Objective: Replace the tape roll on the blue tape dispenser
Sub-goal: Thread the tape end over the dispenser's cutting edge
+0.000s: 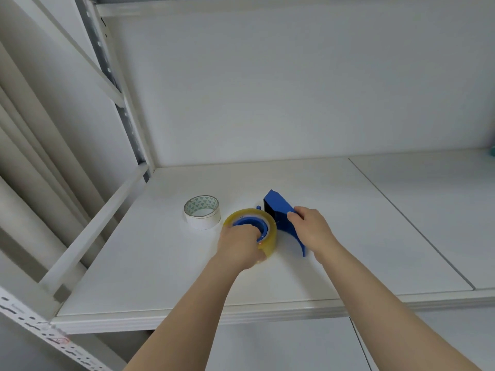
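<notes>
The blue tape dispenser (278, 210) lies on its side on the white shelf (160, 277). A yellowish clear tape roll (270, 223) sits around the dispenser's blue hub (249, 222). My left hand (239, 245) grips the near side of that roll, fingers curled over its rim. My right hand (310, 226) holds the dispenser's blue body by its curved handle. A white tape roll (202, 212) with a green triangle pattern inside its core lies flat to the left, apart from both hands.
A white back wall (294, 89) closes the shelf behind. A perforated metal upright (120, 103) and a diagonal rail (96, 231) bound the left side. A seam (407, 218) divides the shelf board on the right. The shelf's front edge (267, 314) runs below my forearms.
</notes>
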